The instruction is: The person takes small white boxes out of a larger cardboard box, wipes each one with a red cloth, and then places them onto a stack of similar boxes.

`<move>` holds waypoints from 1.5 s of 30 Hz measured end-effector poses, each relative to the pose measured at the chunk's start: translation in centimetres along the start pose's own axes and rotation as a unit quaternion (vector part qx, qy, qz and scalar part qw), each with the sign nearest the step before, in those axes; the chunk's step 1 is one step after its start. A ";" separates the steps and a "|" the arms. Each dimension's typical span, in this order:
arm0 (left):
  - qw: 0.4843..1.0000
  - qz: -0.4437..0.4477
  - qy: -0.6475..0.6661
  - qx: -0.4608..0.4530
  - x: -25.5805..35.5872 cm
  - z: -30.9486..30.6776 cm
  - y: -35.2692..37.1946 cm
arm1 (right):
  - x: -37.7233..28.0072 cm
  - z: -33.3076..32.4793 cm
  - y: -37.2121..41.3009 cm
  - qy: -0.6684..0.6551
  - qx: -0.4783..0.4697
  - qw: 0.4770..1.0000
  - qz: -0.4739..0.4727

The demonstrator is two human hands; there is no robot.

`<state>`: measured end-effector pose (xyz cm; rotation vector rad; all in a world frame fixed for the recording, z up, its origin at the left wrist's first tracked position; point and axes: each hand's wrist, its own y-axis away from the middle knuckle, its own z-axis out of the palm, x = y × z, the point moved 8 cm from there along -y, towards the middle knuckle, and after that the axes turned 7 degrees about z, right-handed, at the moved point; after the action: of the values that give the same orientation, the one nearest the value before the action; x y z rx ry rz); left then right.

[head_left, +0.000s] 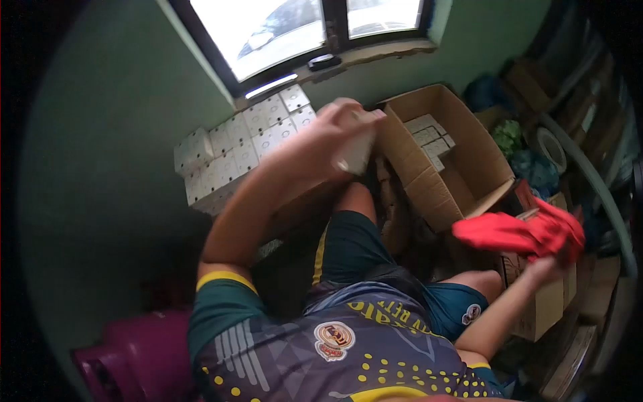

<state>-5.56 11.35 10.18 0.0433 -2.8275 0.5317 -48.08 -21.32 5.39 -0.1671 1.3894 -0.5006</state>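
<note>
My left hand (338, 130) is raised in front of the stacked white boxes, blurred by motion. Its fingers are wrapped round a white box (357, 149), which tilts beside the open carton. On the right, my right hand (546, 269) grips a bunched red cloth (522, 233), held up near the carton's lower right corner. White boxes (244, 137) with small dark marks stand in rows below the window. Inside the brown cardboard carton (418, 177), several more white boxes (429, 137) lie toward the far left side.
A window (295, 33) with a dark frame is ahead, with a small black object (325, 62) on its sill. Bags, a pale hose (589, 164) and a tape roll (552, 149) crowd the right. Cardboard (549, 311) lies at lower right; a magenta object (147, 355) stands at lower left.
</note>
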 end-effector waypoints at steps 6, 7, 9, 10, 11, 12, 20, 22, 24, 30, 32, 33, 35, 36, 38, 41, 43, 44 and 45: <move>0.950 -0.284 -0.125 -0.029 -17.5 -6.4 11.1 | 5.4 -14.8 -8.5 0.325 0.142 0.934 -0.030; 0.937 -0.294 -0.174 -0.069 -18.9 -7.2 12.9 | 8.0 -16.8 -10.0 0.381 0.128 0.915 -0.022; 0.917 -0.357 -0.156 -0.083 -22.2 -7.6 16.4 | 14.0 -18.8 -11.5 0.441 0.063 0.895 -0.018; 0.914 -0.371 -0.144 -0.084 -23.2 -7.6 17.5 | 14.1 -18.9 -11.4 0.553 0.097 0.823 -0.088; 0.910 -0.384 -0.132 -0.084 -23.9 -7.6 18.5 | 13.8 -18.3 -10.8 0.542 0.087 0.834 -0.056; 0.907 -0.395 -0.121 -0.084 -24.4 -7.7 19.6 | 13.2 -17.6 -10.5 0.530 0.079 0.844 -0.022; 0.912 -0.388 -0.117 -0.058 -26.7 -8.0 23.8 | 13.4 -17.3 -10.0 0.487 0.072 0.870 -0.024; 0.910 -0.377 -0.154 -0.074 -26.8 -8.1 24.2 | 13.0 -17.2 -9.5 0.505 0.080 0.860 -0.012; 0.891 -0.392 -0.204 -0.107 -26.2 -8.3 24.3 | 12.6 -16.8 -9.2 0.526 0.088 0.846 0.003; 0.888 -0.394 -0.224 -0.083 -25.6 -8.7 25.0 | 14.0 -17.8 -10.3 0.494 0.075 0.866 -0.026; 0.882 -0.397 -0.237 -0.093 -25.9 -8.6 25.3 | 13.9 -17.9 -10.2 0.500 0.077 0.862 -0.021; 0.879 -0.399 -0.243 -0.098 -26.1 -8.7 25.4 | 13.9 -17.8 -10.2 0.503 0.079 0.861 -0.019; 0.876 -0.401 -0.244 -0.106 -26.3 -8.6 25.4 | 14.2 -18.2 -10.6 0.514 0.084 0.853 -0.011; 0.875 -0.402 -0.244 -0.110 -26.3 -8.6 25.4 | 14.4 -18.4 -10.7 0.520 0.087 0.849 -0.007; 0.872 -0.409 -0.247 -0.108 -26.4 -8.6 25.5 | 12.6 -16.9 -9.3 0.521 0.093 0.848 -0.009; 0.875 -0.424 -0.215 -0.094 -26.9 -8.3 25.9 | 12.6 -17.0 -9.4 0.512 0.087 0.855 -0.022; 0.880 -0.422 -0.200 -0.088 -27.6 -8.1 26.4 | 12.7 -17.0 -9.4 0.500 0.081 0.862 -0.038; 0.884 -0.413 -0.201 -0.088 -27.9 -8.0 26.6 | 12.4 -16.7 -9.3 0.494 0.079 0.865 -0.047; 0.888 -0.404 -0.202 -0.089 -28.2 -7.9 26.9 | 12.2 -16.6 -9.2 0.488 0.078 0.868 -0.056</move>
<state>21.57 38.71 0.35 1.3625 -2.8410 0.0619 -65.14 -31.77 -5.02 0.1754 2.3257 -0.8532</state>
